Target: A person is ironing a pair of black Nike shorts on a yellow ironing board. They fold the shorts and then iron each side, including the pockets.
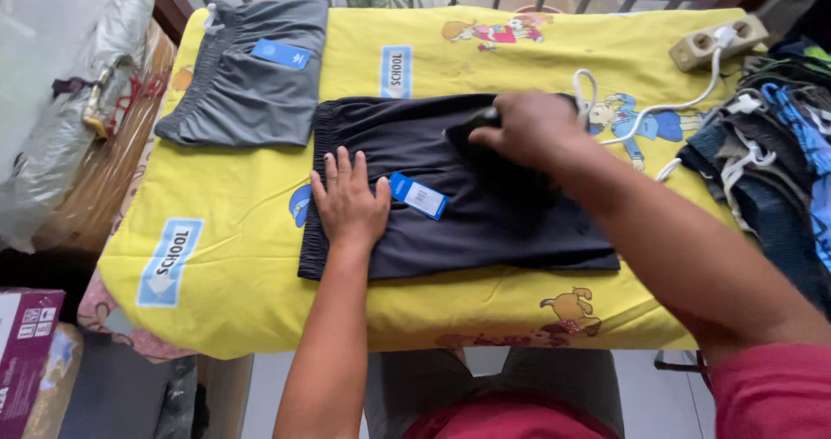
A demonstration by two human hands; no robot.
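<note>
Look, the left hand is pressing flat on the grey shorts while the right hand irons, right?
Not quite. The head view shows the left hand pressing flat on the black shorts; the grey shorts lie folded apart, untouched. The right hand does grip a dark iron on the black pair.

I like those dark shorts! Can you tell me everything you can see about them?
The black shorts lie flat on the yellow cartoon-print cloth, elastic waistband to the left. The fabric looks smooth and thin. A blue and white tag hangs near the waist. The left hand presses flat on the waistband; the right hand grips a dark handle on the upper part.
</note>
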